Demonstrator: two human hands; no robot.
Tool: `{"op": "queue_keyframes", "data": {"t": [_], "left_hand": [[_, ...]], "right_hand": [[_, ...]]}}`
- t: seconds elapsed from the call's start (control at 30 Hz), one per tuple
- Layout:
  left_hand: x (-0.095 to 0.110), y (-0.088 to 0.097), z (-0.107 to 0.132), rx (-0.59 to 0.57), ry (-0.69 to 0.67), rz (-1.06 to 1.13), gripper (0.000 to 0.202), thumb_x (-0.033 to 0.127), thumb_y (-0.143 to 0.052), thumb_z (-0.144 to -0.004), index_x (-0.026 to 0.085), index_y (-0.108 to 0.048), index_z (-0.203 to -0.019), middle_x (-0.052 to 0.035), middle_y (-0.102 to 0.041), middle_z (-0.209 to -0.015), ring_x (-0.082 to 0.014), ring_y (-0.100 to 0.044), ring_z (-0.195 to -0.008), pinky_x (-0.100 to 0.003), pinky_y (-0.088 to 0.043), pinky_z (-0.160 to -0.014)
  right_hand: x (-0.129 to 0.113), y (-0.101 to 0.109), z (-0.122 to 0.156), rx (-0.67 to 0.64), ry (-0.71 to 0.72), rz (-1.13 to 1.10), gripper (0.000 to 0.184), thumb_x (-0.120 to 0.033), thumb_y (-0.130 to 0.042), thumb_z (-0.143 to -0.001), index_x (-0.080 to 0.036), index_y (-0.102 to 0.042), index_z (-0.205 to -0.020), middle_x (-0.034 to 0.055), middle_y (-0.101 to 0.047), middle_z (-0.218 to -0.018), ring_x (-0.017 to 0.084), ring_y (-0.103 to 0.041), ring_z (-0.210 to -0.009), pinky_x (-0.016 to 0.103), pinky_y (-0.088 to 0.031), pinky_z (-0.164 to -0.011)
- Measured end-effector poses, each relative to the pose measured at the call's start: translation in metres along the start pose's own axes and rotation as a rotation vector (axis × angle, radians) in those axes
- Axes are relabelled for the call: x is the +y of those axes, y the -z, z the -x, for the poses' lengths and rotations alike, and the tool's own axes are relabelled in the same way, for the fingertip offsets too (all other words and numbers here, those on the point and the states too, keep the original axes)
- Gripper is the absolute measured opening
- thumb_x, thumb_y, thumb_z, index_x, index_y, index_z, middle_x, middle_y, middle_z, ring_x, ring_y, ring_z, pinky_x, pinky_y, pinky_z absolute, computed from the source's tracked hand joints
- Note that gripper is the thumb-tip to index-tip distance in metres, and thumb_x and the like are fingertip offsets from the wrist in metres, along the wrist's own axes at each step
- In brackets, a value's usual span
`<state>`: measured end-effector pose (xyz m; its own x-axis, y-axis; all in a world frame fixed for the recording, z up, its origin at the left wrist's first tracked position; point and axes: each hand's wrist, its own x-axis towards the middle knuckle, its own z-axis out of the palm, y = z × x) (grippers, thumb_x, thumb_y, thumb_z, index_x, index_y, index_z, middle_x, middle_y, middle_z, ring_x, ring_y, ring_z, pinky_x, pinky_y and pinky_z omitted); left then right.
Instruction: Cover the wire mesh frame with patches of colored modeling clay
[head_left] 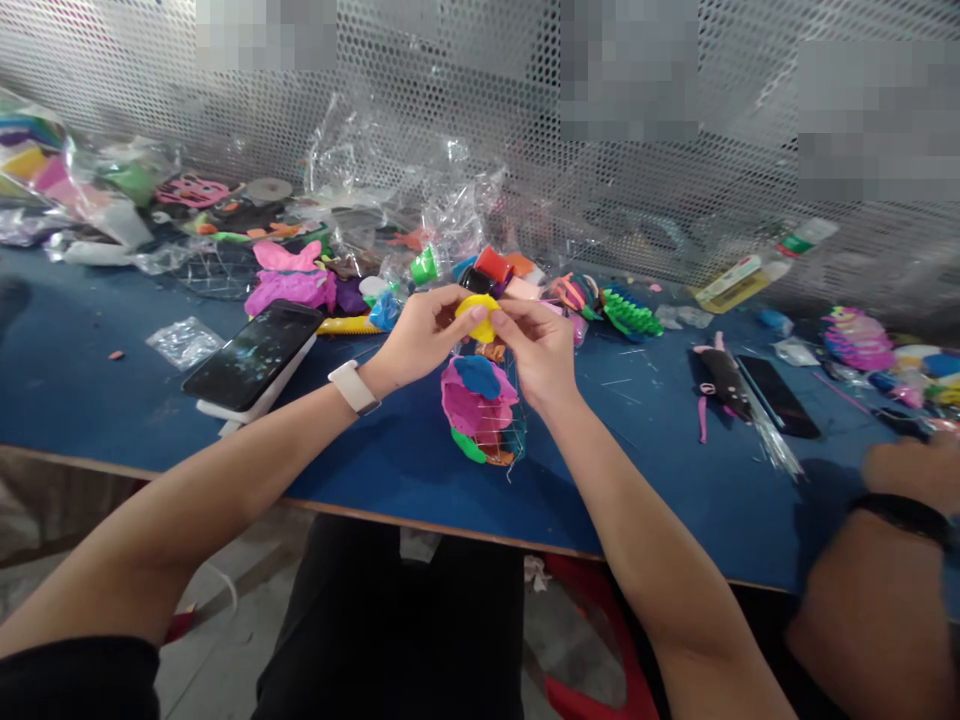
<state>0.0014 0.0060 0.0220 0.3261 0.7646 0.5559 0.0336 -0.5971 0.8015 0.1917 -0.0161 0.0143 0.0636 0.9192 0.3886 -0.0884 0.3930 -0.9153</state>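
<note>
A flattened piece of yellow modelling clay [475, 316] is pinched between both my hands above the table. My left hand [421, 335] grips its left side with the thumb across the front. On the other side my right hand [541, 352] pinches its right edge. Just below my hands stands a wire-mesh form [512, 425], partly covered with patches of pink clay [480, 408], blue clay [478, 376] and green clay [469, 446]. Bare wire shows on its right side.
On the left, a phone [255, 355] rests on a white box. Clay lumps and plastic wrap [405, 200] line the back. A bottle [765, 268], a dark phone [778, 396] and a wire bundle [772, 430] lie right. Another person's arm [881, 590] reaches in at far right.
</note>
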Motion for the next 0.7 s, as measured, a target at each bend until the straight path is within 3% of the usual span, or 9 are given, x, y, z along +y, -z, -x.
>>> {"op": "queue_keyframes", "data": {"t": [0.07,0.13,0.37,0.5,0.7], "left_hand": [[-0.003,-0.001,0.0,-0.021,0.042,0.092,0.051,0.068,-0.082,-0.101,0.018,-0.076,-0.11,-0.0075,-0.081,-0.098,-0.0147,-0.074,-0.079,-0.026,-0.059,-0.069],[-0.006,-0.001,-0.001,-0.03,0.066,0.122,0.049,0.065,-0.086,-0.099,0.018,-0.076,-0.108,-0.0076,-0.083,-0.097,-0.0153,-0.076,-0.081,-0.027,-0.062,-0.072],[-0.011,0.006,-0.003,0.003,0.011,-0.057,0.046,0.063,-0.082,-0.102,0.017,-0.081,-0.099,-0.0057,-0.08,-0.085,-0.013,-0.067,-0.071,-0.027,-0.052,-0.065],[-0.007,0.004,-0.001,0.02,-0.021,-0.14,0.042,0.061,-0.082,-0.103,0.019,-0.081,-0.097,-0.0027,-0.075,-0.079,-0.0128,-0.062,-0.068,-0.028,-0.049,-0.065],[-0.006,-0.003,0.006,-0.033,0.01,-0.13,0.045,0.061,-0.075,-0.108,0.019,-0.077,-0.094,-0.0027,-0.072,-0.076,-0.0132,-0.058,-0.064,-0.028,-0.041,-0.057]], "right_hand": [[0.004,0.001,-0.001,0.048,0.026,-0.02,0.047,-0.068,-0.103,-0.076,-0.031,-0.089,-0.102,0.0001,-0.087,-0.094,0.018,-0.081,-0.08,0.033,-0.07,-0.069],[0.007,0.002,-0.001,0.047,0.023,-0.033,0.05,-0.068,-0.103,-0.077,-0.032,-0.089,-0.107,0.0,-0.087,-0.095,0.018,-0.081,-0.08,0.033,-0.071,-0.07],[0.003,0.005,0.001,-0.097,-0.019,0.118,0.055,-0.078,-0.091,-0.087,-0.026,-0.091,-0.105,0.0026,-0.085,-0.087,0.017,-0.075,-0.067,0.034,-0.068,-0.064],[-0.004,0.003,0.004,-0.049,0.041,0.204,0.055,-0.08,-0.087,-0.089,-0.026,-0.09,-0.096,0.0009,-0.078,-0.075,0.014,-0.068,-0.057,0.03,-0.057,-0.053],[-0.005,-0.004,0.009,0.064,0.105,0.223,0.049,-0.076,-0.082,-0.097,-0.028,-0.09,-0.103,0.0021,-0.077,-0.087,0.015,-0.068,-0.065,0.032,-0.062,-0.059]]}}
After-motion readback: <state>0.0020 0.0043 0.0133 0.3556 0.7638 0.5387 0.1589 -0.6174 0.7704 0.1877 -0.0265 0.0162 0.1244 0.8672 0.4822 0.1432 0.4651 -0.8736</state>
